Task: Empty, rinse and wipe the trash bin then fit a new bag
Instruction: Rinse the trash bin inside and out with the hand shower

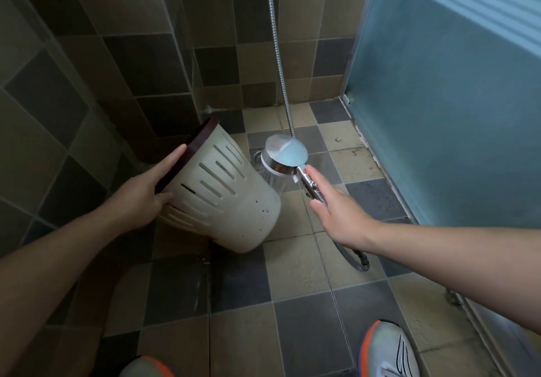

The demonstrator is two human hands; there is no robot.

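Bin: cream plastic trash bin with slotted side walls and a dark maroon rim (222, 189); held off the tiled floor (298, 271), tipped so the mouth faces up-left toward the wall and the closed base points down-right. Dark specks show on the lower wall near the base.
Left hand: left hand (146, 198) grips the bin at the rim; fingers (172, 160) lie flat along the maroon rim, thumb pressed against the slotted wall below it.
Right hand: right hand (336, 212) holds the chrome handle of the shower head; fingers extended along the handle, index finger reaching toward the head, thumb beneath. How far the other fingers wrap the handle cannot be told.
Shower head: round chrome hand shower head (285, 157); just beside the bin's base, face turned down and toward the bin wall. Water sprays from the face onto the lower side of the bin.
Hose: ribbed metal shower hose (278, 54); runs down the tiled wall behind the head, and a loop with its coupling lies on the floor beneath the right wrist.
Surroundings: frosted blue-green glass panel (439, 113) at right; grey shoes with orange edging (386, 350) at the lower edge.
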